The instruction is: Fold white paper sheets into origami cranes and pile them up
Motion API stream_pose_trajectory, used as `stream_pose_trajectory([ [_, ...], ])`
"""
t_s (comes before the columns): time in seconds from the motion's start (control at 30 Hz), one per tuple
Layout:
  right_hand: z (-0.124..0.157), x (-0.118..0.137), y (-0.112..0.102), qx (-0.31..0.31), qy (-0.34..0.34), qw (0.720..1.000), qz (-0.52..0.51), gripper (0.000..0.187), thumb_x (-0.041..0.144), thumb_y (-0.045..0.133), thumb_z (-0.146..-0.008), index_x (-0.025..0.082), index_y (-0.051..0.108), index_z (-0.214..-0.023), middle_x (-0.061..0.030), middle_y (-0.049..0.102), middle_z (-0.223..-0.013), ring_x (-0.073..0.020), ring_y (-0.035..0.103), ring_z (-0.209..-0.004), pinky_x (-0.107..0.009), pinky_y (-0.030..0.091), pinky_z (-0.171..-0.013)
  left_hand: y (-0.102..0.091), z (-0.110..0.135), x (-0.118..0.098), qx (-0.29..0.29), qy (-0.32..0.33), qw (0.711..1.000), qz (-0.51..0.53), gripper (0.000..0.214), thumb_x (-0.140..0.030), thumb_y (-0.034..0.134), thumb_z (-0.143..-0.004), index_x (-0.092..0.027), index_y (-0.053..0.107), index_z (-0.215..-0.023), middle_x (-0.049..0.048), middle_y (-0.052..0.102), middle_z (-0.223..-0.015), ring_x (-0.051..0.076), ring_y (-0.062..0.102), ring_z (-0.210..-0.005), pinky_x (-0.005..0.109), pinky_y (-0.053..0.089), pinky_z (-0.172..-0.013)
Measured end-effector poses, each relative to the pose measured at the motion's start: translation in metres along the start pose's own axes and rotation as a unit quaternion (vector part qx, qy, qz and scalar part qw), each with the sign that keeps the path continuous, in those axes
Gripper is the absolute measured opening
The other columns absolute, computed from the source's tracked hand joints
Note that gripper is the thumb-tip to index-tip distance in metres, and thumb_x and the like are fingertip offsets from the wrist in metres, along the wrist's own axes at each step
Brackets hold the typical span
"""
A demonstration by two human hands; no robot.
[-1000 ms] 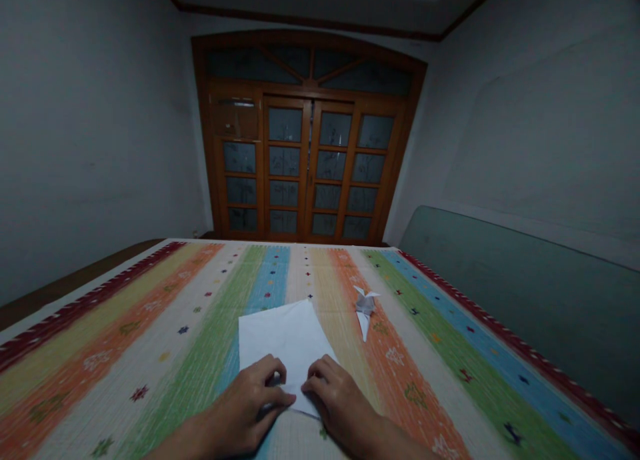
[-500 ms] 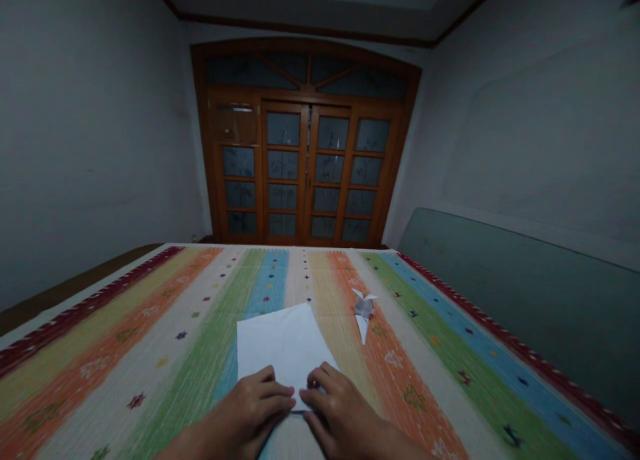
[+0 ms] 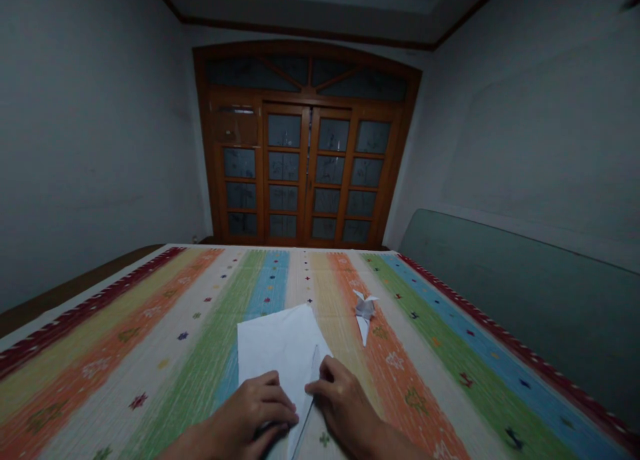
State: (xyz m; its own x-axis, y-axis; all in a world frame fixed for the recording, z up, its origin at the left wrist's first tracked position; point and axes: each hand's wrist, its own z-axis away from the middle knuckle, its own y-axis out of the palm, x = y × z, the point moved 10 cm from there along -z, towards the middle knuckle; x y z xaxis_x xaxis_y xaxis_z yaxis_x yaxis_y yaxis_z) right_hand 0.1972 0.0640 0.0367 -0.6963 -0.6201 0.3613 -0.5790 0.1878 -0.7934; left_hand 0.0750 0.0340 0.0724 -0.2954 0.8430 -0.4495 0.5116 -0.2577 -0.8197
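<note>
A white sheet of paper (image 3: 273,343) lies on the striped cloth in front of me. Its right side is folded over into a narrow flap that tapers toward the near end. My right hand (image 3: 345,397) pinches the edge of that flap, with thumb and fingers closed on it. My left hand (image 3: 263,407) rests on the lower left of the paper, its fingers curled together and the fingertips against the near end of the fold. To the right and farther off, a folded paper figure (image 3: 365,310) with pointed ends lies apart from both hands.
A striped, multicoloured tablecloth (image 3: 190,360) covers the table. A pale green panel (image 3: 500,280) stands along the right side. Wooden doors with glass panes (image 3: 307,173) are beyond the far edge, between pale walls.
My right hand has brought the paper's right edge inward, so a narrow flap now shows. My left hand has shifted slightly toward me and stays on the sheet.
</note>
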Motion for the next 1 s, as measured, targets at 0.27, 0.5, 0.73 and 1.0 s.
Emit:
stream_pose_trajectory([
  [0.27,-0.007,0.009,-0.010,0.000,0.013,0.995,-0.095,0.031,0.003,0.065,-0.081,0.017,0.082,-0.103,-0.0122,0.072,-0.101,-0.0258,0.067,-0.096,-0.036,0.054,-0.085,0.012,-0.005,0.035,-0.118,-0.118,0.985,0.035,0.020,-0.008,0.071,-0.090,-0.022,0.076,-0.104,0.0060,0.076,-0.096,0.026,0.063,-0.095,0.039,0.047,-0.088],
  [0.5,-0.010,-0.018,-0.005,-0.005,0.069,0.986,-0.151,0.022,0.005,0.073,-0.082,0.019,0.084,-0.095,-0.0105,0.073,-0.098,-0.0253,0.068,-0.097,-0.037,0.053,-0.089,0.004,-0.003,0.048,-0.138,-0.224,0.965,-0.005,0.016,-0.008,0.074,-0.086,-0.023,0.080,-0.087,0.0071,0.069,-0.096,0.029,0.060,-0.098,0.042,0.048,-0.089],
  [0.73,-0.010,-0.012,-0.008,0.058,0.051,0.979,-0.188,0.038,0.001,0.070,-0.075,0.021,0.082,-0.105,-0.0103,0.066,-0.110,-0.0261,0.065,-0.107,-0.041,0.052,-0.099,0.000,0.001,0.046,-0.147,-0.219,0.964,0.030,0.041,0.002,0.078,-0.070,-0.025,0.080,-0.101,0.0080,0.069,-0.112,0.032,0.059,-0.112,0.048,0.045,-0.102],
  [1.0,-0.009,-0.010,-0.004,0.081,0.041,0.974,-0.206,0.044,0.001,0.078,-0.069,0.020,0.081,-0.109,-0.0098,0.065,-0.114,-0.0271,0.062,-0.111,-0.042,0.049,-0.102,-0.001,0.003,0.053,-0.173,-0.214,0.961,0.029,0.026,-0.006,0.079,-0.078,-0.027,0.082,-0.092,0.0072,0.071,-0.104,0.031,0.063,-0.105,0.044,0.050,-0.095],
])
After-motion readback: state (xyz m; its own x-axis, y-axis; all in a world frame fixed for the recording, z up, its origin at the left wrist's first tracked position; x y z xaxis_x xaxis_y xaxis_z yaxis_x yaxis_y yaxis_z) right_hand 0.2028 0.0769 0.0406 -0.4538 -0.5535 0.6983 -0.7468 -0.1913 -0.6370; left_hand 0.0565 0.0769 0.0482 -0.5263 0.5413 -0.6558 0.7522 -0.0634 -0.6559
